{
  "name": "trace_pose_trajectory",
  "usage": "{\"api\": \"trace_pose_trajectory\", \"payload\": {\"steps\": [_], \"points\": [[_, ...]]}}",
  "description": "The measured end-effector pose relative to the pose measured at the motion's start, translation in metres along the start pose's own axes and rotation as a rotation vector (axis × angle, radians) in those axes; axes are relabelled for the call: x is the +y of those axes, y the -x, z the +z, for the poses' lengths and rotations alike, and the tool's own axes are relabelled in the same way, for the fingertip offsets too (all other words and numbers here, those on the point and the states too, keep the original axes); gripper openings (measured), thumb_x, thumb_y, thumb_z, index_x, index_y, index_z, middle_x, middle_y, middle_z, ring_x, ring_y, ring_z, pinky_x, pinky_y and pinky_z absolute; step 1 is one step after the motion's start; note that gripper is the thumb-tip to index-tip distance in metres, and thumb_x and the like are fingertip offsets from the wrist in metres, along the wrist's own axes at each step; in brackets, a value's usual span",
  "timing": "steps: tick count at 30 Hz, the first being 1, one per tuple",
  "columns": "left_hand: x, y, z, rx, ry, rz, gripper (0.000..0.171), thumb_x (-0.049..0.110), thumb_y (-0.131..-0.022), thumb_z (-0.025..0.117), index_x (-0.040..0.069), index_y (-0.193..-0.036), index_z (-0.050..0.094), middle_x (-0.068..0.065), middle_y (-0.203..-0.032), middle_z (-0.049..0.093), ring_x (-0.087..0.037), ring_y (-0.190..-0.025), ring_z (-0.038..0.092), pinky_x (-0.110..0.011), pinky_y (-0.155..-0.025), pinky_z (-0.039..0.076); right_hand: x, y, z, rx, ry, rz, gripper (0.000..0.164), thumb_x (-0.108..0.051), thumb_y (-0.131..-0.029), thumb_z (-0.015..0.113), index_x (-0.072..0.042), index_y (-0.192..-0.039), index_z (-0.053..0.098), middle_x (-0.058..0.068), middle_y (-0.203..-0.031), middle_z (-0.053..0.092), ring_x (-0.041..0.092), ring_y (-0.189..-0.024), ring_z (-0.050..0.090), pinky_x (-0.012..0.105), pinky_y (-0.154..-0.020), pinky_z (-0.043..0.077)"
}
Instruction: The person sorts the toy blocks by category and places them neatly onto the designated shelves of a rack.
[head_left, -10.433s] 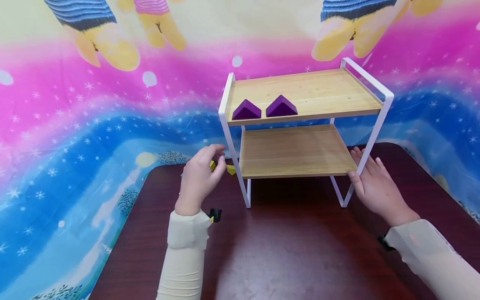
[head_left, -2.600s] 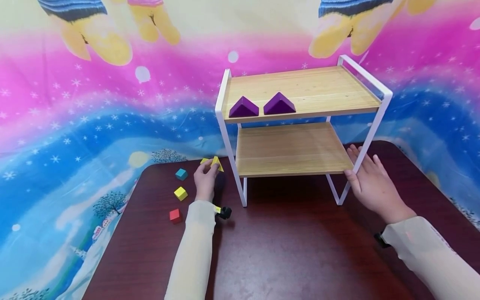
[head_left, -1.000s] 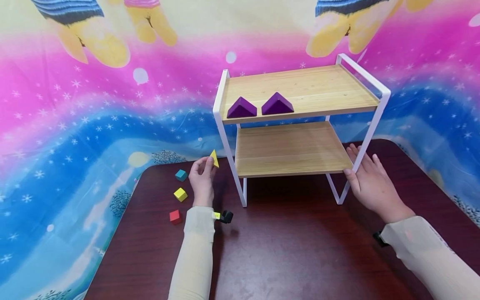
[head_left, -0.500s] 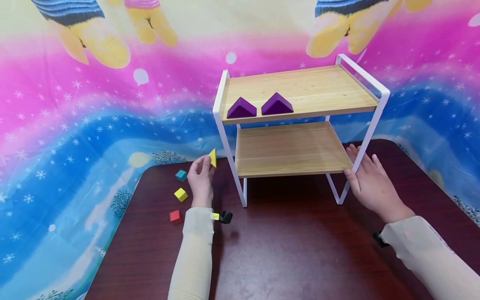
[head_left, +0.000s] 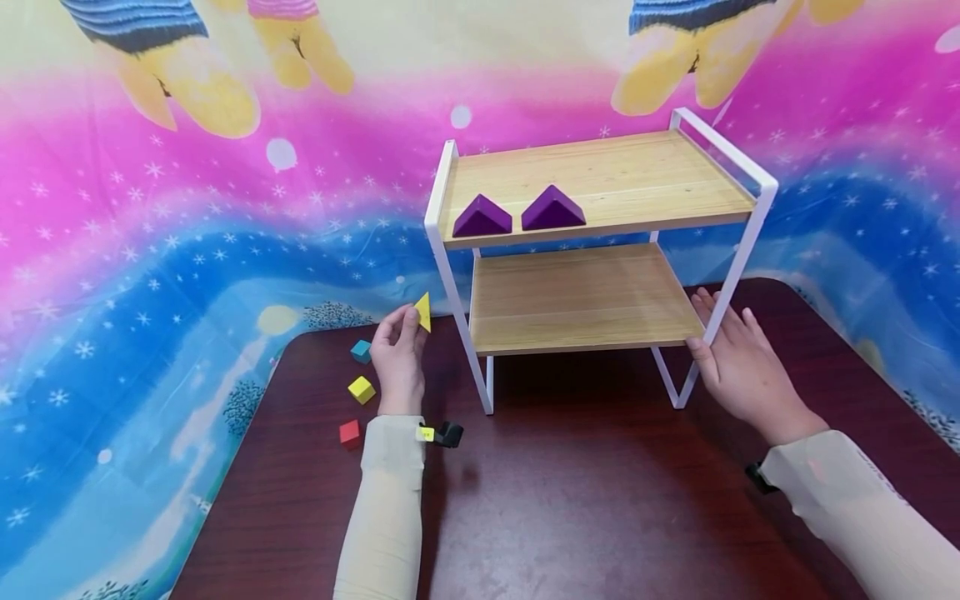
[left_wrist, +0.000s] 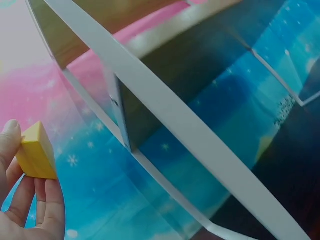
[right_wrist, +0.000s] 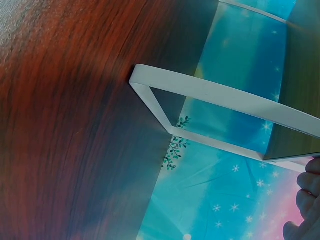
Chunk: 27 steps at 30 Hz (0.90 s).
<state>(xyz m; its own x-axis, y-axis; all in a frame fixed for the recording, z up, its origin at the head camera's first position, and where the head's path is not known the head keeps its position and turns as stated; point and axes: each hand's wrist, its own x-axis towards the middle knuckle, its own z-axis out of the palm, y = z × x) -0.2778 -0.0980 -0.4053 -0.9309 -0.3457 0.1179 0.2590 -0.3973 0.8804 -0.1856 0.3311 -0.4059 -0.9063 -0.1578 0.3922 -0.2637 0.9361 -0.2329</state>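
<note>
My left hand [head_left: 399, 358] pinches a yellow triangular block [head_left: 424, 312] between thumb and fingers, left of the two-tier shelf [head_left: 600, 179]. In the left wrist view the yellow block [left_wrist: 36, 156] stands clear of the shelf's white side frame [left_wrist: 165, 107]. With fingers extended, my right hand [head_left: 750, 371] rests against the shelf's right leg, near the lower board. Only some fingers [right_wrist: 309, 192] show at the edge of the right wrist view. Two purple triangular blocks, one on the left [head_left: 483, 217] and one on the right [head_left: 553, 209], sit along the top board's front edge.
Left of my left hand, a teal cube [head_left: 361, 352], a yellow cube [head_left: 362, 390] and a red cube [head_left: 349, 434] form a row on the dark wooden table [head_left: 585, 500]. A printed cloth backdrop [head_left: 225, 250] hangs behind. The shelf's lower board [head_left: 585, 300] bears nothing visible.
My left hand took hold of the yellow triangular block at the table's back edge, then raised it and drifted slightly left. The right hand and the purple blocks have stayed put.
</note>
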Motion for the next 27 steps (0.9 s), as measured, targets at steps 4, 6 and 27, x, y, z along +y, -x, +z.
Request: {"api": "trace_pose_trajectory", "payload": {"steps": [4,6,27], "points": [[0.007,0.001,0.003,-0.021,0.018,0.001,0.047,0.026,-0.093,0.075,-0.004,-0.127,0.062,-0.007,-0.114,0.061,-0.022,-0.112,0.063,-0.031,-0.097,0.054,0.0,0.0,-0.001,0.012,0.007,-0.006,0.065,-0.038,-0.111,0.032,-0.001,-0.161,0.014,0.024,-0.165,0.018,0.04,-0.154,0.009,0.05,-0.124,-0.008],[0.01,0.001,0.004,-0.028,0.017,0.002,0.05,0.026,-0.094,0.074,-0.005,-0.13,0.06,-0.007,-0.115,0.061,-0.022,-0.112,0.063,-0.031,-0.097,0.054,0.0,0.0,-0.002,0.01,0.006,-0.006,0.065,-0.038,-0.111,0.031,-0.001,-0.161,0.014,0.024,-0.165,0.017,0.04,-0.154,0.008,0.05,-0.124,-0.008],[0.036,0.01,0.01,-0.028,0.077,0.107,0.028,0.023,-0.093,0.074,0.007,-0.116,0.071,-0.009,-0.115,0.066,-0.019,-0.102,0.066,-0.031,-0.093,0.056,-0.002,0.001,-0.003,0.011,-0.005,-0.004,0.064,-0.038,-0.111,0.032,0.002,-0.159,0.017,0.024,-0.165,0.019,0.039,-0.154,0.009,0.052,-0.124,-0.007]]}}
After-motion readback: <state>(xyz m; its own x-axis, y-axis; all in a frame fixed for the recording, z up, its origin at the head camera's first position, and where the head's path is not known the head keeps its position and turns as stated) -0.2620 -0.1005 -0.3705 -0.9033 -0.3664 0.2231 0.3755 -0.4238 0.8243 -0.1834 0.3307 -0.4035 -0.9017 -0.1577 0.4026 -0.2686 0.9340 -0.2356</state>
